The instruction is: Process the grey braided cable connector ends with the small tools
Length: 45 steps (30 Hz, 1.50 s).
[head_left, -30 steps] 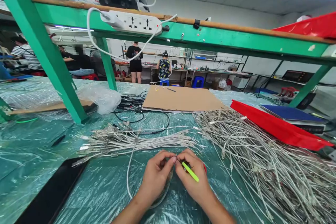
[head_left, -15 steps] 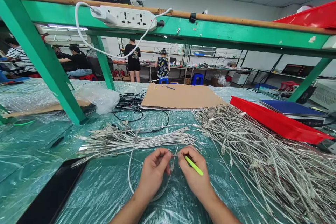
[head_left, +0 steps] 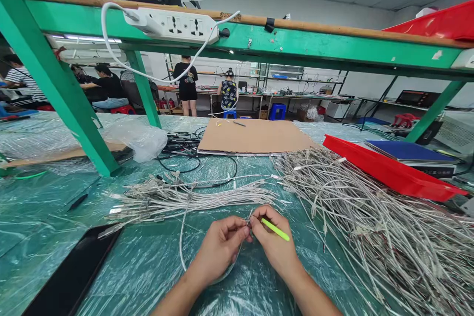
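Observation:
My left hand (head_left: 221, 242) is closed in a pinch on the end of a thin white cable (head_left: 181, 242), which loops down to the left and passes under my wrist. The fingertips of my right hand (head_left: 272, 237) are pressed together at the same cable end, almost touching the left ones. A slim neon-yellow stick-shaped tool (head_left: 276, 229) lies across the right hand, its other end hidden by the fingers. The small tip between the hands is too fine to make out. Behind them lies a bundle of white cables (head_left: 222, 197).
A big pile of white cables (head_left: 388, 227) fills the right, beside a red tray (head_left: 388, 170). A black phone-like slab (head_left: 74, 271) lies front left. Cardboard (head_left: 259, 136) and black cables (head_left: 181, 143) sit behind. A green shelf frame (head_left: 333, 49) crosses overhead. People are in the background.
My left hand has moved slightly right and its fingertips have come up against the right hand's. The connector that hung below the fingers is now hidden.

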Each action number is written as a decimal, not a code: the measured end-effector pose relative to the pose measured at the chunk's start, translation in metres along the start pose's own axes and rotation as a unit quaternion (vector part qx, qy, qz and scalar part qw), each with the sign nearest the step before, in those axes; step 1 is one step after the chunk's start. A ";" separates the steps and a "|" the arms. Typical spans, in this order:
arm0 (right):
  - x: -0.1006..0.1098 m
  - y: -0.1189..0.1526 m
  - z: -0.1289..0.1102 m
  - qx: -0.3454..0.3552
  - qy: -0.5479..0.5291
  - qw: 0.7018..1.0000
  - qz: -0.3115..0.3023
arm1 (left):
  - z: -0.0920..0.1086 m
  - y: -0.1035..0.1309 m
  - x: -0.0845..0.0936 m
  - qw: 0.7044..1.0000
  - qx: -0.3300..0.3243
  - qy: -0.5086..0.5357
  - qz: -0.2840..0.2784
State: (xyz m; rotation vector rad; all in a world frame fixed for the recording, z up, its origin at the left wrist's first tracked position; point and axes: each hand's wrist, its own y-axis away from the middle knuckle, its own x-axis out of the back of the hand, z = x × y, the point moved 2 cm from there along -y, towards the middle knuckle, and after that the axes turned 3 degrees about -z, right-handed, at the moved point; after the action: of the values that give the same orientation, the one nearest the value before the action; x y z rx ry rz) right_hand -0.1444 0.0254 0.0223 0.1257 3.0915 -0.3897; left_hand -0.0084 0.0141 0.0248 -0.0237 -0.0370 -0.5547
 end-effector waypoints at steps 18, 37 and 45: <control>0.035 -0.021 0.015 -0.077 -0.064 0.981 0.165 | -0.005 -0.002 -0.002 1.000 0.011 -0.004 0.019; 0.010 -0.007 0.011 -0.067 -0.034 0.996 0.052 | 0.000 -0.002 0.000 1.000 0.010 -0.003 0.013; 0.022 -0.016 0.012 -0.072 -0.076 0.989 0.102 | -0.003 -0.003 0.002 0.999 0.001 0.014 0.032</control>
State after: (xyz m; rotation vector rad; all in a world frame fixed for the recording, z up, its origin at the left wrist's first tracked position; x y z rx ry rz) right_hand -0.1676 0.0088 0.0141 0.3849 2.9059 -0.1603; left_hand -0.0078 0.0105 0.0222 -0.0149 -0.0093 -0.4900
